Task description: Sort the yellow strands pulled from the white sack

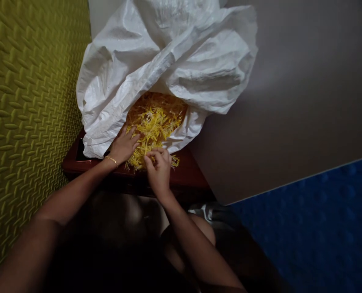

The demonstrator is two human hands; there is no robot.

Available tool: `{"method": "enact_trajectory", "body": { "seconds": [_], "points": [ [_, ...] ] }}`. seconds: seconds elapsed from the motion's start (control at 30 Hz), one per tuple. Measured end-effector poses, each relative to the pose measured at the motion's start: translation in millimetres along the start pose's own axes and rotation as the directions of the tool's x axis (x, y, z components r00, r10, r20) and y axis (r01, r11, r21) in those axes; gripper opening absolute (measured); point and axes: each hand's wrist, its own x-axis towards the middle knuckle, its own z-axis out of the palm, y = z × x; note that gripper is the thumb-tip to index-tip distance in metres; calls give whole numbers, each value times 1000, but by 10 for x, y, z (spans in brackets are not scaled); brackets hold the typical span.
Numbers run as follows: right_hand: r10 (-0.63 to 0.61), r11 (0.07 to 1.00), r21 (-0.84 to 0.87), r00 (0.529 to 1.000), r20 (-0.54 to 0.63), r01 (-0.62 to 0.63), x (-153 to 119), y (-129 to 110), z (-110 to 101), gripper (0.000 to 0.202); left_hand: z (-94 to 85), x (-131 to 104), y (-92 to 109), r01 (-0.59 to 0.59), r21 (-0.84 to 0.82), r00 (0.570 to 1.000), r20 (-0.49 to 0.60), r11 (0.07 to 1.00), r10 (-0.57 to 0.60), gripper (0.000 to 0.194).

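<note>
A heap of thin yellow strands with pale tips (156, 122) spills from the mouth of a large white woven sack (211, 69). Their exact kind I cannot make out. My left hand (124, 144), with a gold-coloured bracelet at the wrist, rests on the heap's left side, its fingers spread. At the heap's near edge, my right hand (159, 169) has thumb and forefinger brought together in a pinch. Anything between those fingertips is too small to tell. Both hands are over a dark red wooden surface (187, 171) under the sack.
On the left rises a wall of yellow, diamond-textured matting (31, 101). A large flat greyish-brown panel (291, 93) fills the right side. Below it lies blue textured matting (321, 219). My knee (202, 228) shows under the wooden surface's near edge; the area around it is dark.
</note>
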Motion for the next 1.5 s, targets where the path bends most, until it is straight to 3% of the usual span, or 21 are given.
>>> {"method": "enact_trajectory", "body": {
  "seconds": [0.13, 0.2, 0.27, 0.33, 0.43, 0.5, 0.57, 0.63, 0.73, 0.8, 0.87, 0.93, 0.97, 1.13, 1.33, 1.43, 1.5],
  "points": [
    [-26, 999, -32, 989, 145, 31, -311, -174, -7, 6, 306, 259, -194, 4, -37, 995, 104, 999, 0, 40],
    [-52, 998, -13, 977, 209, 56, -460, -220, -5, 6, 305, 329, -242, -10, -43, 991, 133, 999, 15, 40],
    [-55, 998, 18, 975, 213, 53, -552, -221, -7, 7, 188, 308, -253, -91, -83, 989, 112, 992, 100, 39],
    [-20, 998, 66, 983, 183, 8, -576, -190, -17, 7, -7, 174, -217, -161, -146, 984, 56, 976, 171, 37],
    [50, 990, 120, 989, 143, -67, -532, -142, -42, 6, -294, -203, -66, -115, -206, 992, -83, 972, 100, 34],
    [46, 991, 121, 989, 142, -63, -501, -129, -56, 7, -390, -495, 71, -18, -293, 984, -173, 956, -35, 29],
    [28, 992, 117, 989, 143, -45, -490, -124, -57, 6, -388, -750, 197, 94, -469, 945, -236, 878, -227, 26],
    [33, 992, 119, 991, 132, -49, -495, -111, -39, 6, -310, -929, 282, 238, -685, 867, -170, 689, -469, 23],
    [11, 993, 116, 992, 124, -26, -500, -67, 14, 6, -124, -1051, 304, 418, -887, 741, 208, 197, -639, 24],
    [-29, 994, 104, 992, 127, 16, -494, -27, 53, 6, 10, -1067, 257, 487, -854, 647, 492, -181, -582, 24],
    [-83, 994, 83, 987, 138, 72, -491, 18, 80, 8, 138, -1058, 185, 526, -696, 577, 714, -489, -397, 21],
    [-153, 988, 63, 974, 167, 144, -507, 62, 87, 11, 250, -1044, 116, 557, -524, 536, 820, -644, -203, 19],
    [-187, 982, 54, 966, 181, 180, -524, 82, 81, 12, 296, -1039, 91, 542, -492, 542, 824, -681, -164, 19],
    [-228, 971, -19, 951, 210, 237, -679, 118, -4, 14, 395, -1066, 100, 575, -478, 553, 825, -664, -115, 21],
    [-194, 974, -70, 950, 246, 217, -878, 79, -95, 20, 344, -1170, 248, 651, -473, 620, 782, -594, 57, 23],
    [-188, 977, -54, 953, 238, 206, -941, 65, -141, 27, 332, -1172, 299, 597, -551, 679, 734, -583, 2, 23],
    [-146, 988, -24, 972, 185, 153, -965, 71, -185, 29, 329, -1162, 315, 562, -579, 687, 724, -590, -56, 23]
  ]
}}
